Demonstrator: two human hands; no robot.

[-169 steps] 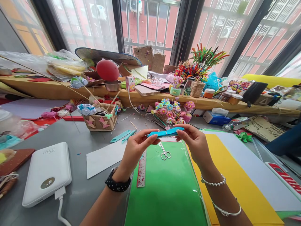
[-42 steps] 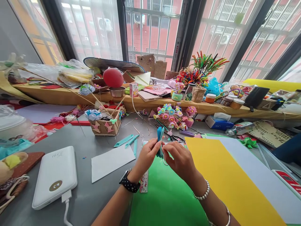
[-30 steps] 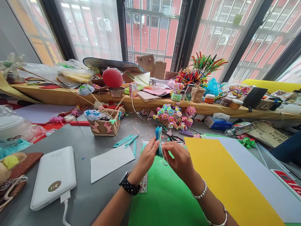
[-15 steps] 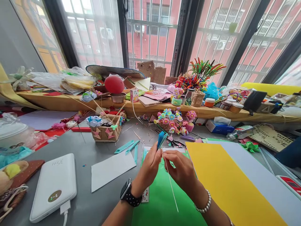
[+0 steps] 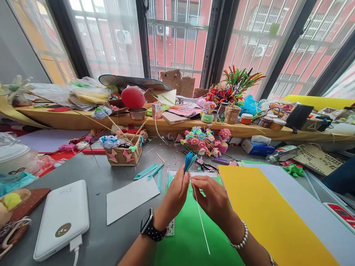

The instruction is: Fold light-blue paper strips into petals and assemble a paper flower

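Observation:
My left hand [image 5: 175, 197] pinches a blue pleated paper fan [image 5: 189, 161] at its middle, upright, its folds spreading above my fingers. My right hand [image 5: 212, 197] pinches a thin white wire [image 5: 200, 218] right beside the fan's waist; the wire trails down toward me over a green sheet [image 5: 191, 236]. Both hands are closed and meet above the green sheet, near the table's middle. A black watch is on my left wrist, bead bracelets on my right.
A yellow sheet [image 5: 266, 218] lies on white paper to the right. A white power bank [image 5: 63, 218] and a white paper [image 5: 131, 194] lie at left. A woven basket [image 5: 123, 153], paper flowers [image 5: 201, 138], blue strips [image 5: 151, 170] and a cluttered wooden shelf stand behind.
The blue paper, held flat between both hands earlier, now stands upright, pinched in my left hand. A white wire now trails from my right hand. The scissors on the green sheet are hidden.

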